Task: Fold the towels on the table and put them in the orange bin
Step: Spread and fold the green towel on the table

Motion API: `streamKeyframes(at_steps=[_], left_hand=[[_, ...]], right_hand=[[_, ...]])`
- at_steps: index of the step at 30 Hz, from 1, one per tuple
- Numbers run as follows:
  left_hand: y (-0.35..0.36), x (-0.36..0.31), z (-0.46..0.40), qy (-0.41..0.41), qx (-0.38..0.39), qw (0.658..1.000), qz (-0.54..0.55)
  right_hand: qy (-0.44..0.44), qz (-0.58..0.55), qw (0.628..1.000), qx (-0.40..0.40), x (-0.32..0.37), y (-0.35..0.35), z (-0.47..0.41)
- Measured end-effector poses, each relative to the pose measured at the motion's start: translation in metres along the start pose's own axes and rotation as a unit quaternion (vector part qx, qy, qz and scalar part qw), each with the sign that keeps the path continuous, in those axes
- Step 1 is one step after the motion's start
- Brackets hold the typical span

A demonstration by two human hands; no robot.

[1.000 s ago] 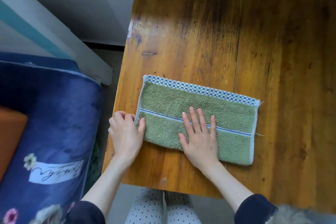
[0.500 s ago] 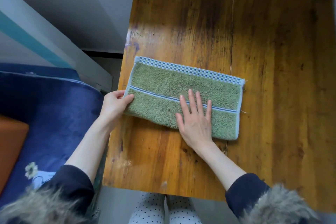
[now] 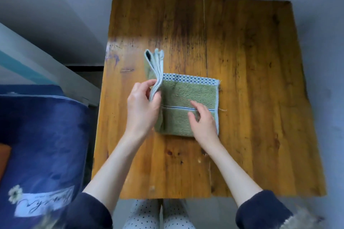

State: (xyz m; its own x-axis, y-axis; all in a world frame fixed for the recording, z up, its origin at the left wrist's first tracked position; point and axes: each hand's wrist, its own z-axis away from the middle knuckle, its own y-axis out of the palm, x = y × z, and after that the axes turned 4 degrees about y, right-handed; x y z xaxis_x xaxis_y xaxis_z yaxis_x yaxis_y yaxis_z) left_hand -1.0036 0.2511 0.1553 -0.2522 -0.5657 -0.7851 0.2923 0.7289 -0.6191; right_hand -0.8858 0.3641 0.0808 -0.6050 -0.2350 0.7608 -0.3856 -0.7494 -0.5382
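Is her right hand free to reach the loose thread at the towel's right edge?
Probably yes: the right hand rests on the green towel, holding nothing, and only bare wooden table surrounds the thread.

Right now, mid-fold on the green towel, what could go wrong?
1. The left hand pinches several stacked layers of the green towel upright; they look splayed at the top and may land misaligned.
2. The right hand has its fingers lightly on the flat half, so the towel might slide on the wooden table as the flap comes over.
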Motion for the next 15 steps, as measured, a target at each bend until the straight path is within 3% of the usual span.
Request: streamKeyframes(at_steps=[3,6,10,15], left_hand=[[0.039,-0.029,0.012,0.035,0.017,0.999,0.01],[0.077,-0.035,0.029,0.09,0.103,0.99,-0.02],[0.104,-0.015,0.053,0.127,0.241,0.961,-0.051],[0.089,0.018,0.073,0.19,0.22,0.936,-0.199]], right_hand=[[0.123,-0.156,0.98,-0.006,-0.013,-0.029,0.006],[0.21,-0.276,0.938,0.02,-0.025,-0.048,0.009],[0.234,-0.322,0.916,0.044,-0.033,-0.055,0.006],[0.229,-0.305,0.923,0.058,-0.017,-0.051,-0.014]])
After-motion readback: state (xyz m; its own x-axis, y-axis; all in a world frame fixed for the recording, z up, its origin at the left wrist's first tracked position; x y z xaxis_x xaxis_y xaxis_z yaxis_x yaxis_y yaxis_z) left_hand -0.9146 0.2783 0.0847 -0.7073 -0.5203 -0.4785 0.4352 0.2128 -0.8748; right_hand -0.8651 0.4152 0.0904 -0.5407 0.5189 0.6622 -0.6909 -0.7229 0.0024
